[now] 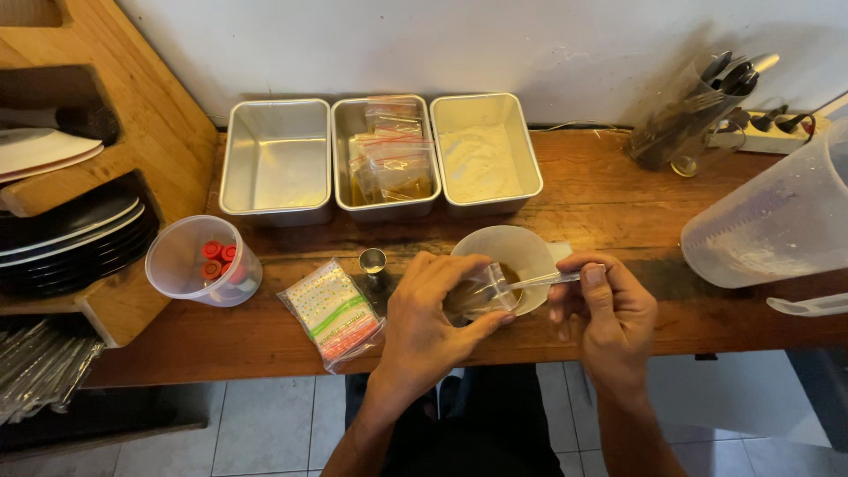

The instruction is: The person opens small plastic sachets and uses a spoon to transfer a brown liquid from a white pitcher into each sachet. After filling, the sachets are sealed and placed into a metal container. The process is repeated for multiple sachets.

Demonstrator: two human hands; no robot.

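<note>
My left hand (433, 309) pinches a small clear zip bag (481, 291) open over the front of a white bowl (521, 252) that holds a brown sauce. With thumb and fingers my right hand (605, 305) grips a clear plastic spoon (543, 281), its tip pointing left into the bag's mouth. Both hands hover at the front edge of the wooden counter (609, 190).
Three metal trays stand at the back: an empty one (276, 159), one with filled zip bags (386, 155), one with white powder (484, 150). A clear cup with red caps (201, 262), a pack of bags (334, 311), a small metal jigger (373, 262), a large plastic jug (777, 221) and a utensil holder (685, 115) surround me.
</note>
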